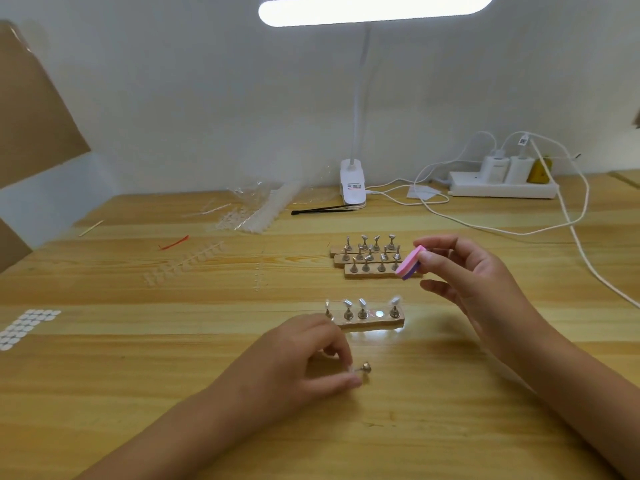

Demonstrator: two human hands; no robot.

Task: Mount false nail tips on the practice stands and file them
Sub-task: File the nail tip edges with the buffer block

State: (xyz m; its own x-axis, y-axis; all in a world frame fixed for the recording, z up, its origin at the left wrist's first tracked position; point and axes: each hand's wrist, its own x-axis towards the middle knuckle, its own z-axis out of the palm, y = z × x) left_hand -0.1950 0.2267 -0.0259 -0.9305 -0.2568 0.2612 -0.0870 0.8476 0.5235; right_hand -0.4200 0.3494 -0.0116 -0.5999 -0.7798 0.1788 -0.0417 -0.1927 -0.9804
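Single metal stand [365, 368] with clear nail tip [350, 369], off its base, pinched between thumb and fingers of left hand [301, 358], low over bench [173, 393]. Right hand [485, 282] pinches pink-purple file block [411, 262], raised. Wooden base [374, 324] between hands: four tipped stands, one bare slot. Three spare bases [367, 263] behind; lamp [353, 183] at back

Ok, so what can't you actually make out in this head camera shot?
- Loose stand: head view, the left hand covers its top; I cannot tell whether a tip is mounted.
- File block: head view, one end is hidden behind the right hand.
- Rear stands: head view, too small and blurred to see which carry tips.
- Lamp head: head view, cut off by the top edge.
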